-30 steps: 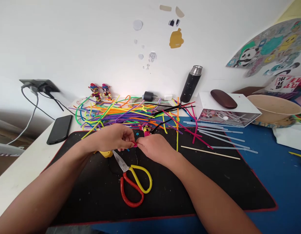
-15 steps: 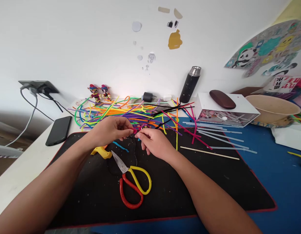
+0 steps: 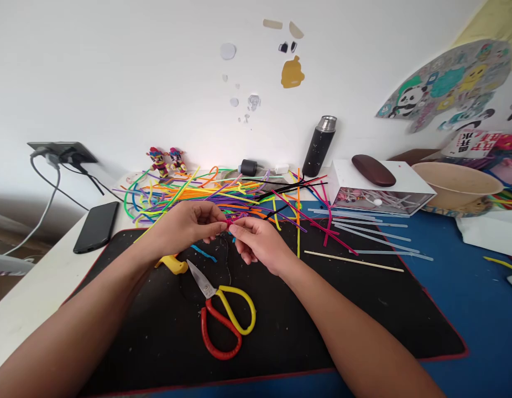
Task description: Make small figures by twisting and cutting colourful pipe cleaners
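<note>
My left hand (image 3: 194, 224) and my right hand (image 3: 262, 243) meet above the black mat, each with thumb and fingertips pinched together. Between the fingertips shows a small piece of magenta pipe cleaner (image 3: 228, 224), mostly covered by the fingers. A bit of blue also peeks out under my right fingers. Just below the hands lie scissors (image 3: 210, 293) with one red and one yellow handle, blades apart. A short blue pipe cleaner (image 3: 203, 253) and a yellow-handled tool (image 3: 174, 265), partly behind my left wrist, rest beside the blade tips.
Many coloured pipe cleaners (image 3: 185, 193) are heaped behind the hands, with two small figures (image 3: 167, 161) beyond. A black bottle (image 3: 319, 149), a white box (image 3: 351, 177) and a bowl (image 3: 455, 179) stand along the wall. A phone (image 3: 97, 226) lies left; a thin stick (image 3: 353, 261) lies right.
The view has shifted slightly. My fingertips have come closer together around the magenta pipe cleaner; the scissors and other things lie where they were.
</note>
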`<action>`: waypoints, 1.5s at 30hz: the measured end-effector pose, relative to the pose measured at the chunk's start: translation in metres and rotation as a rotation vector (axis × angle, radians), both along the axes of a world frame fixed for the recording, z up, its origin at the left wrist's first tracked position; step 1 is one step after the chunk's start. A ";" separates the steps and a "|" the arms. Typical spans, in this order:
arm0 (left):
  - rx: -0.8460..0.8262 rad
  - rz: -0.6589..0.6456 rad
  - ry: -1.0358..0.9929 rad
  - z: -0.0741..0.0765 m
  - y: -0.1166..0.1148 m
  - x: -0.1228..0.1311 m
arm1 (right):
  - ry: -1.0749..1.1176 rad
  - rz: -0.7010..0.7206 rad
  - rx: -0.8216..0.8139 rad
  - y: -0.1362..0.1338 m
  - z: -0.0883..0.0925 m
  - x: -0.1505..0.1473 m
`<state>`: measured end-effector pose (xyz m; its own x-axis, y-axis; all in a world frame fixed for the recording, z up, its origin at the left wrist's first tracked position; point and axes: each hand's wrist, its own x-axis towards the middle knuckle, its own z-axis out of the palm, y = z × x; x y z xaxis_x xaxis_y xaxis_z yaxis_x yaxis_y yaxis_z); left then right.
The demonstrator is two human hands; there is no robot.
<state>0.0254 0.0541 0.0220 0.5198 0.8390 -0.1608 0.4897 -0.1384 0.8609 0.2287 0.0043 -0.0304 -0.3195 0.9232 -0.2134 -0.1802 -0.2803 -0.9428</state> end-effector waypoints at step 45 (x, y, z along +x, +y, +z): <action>-0.525 0.146 -0.381 -0.015 0.011 0.010 | -0.394 -0.300 0.487 -0.004 -0.010 -0.005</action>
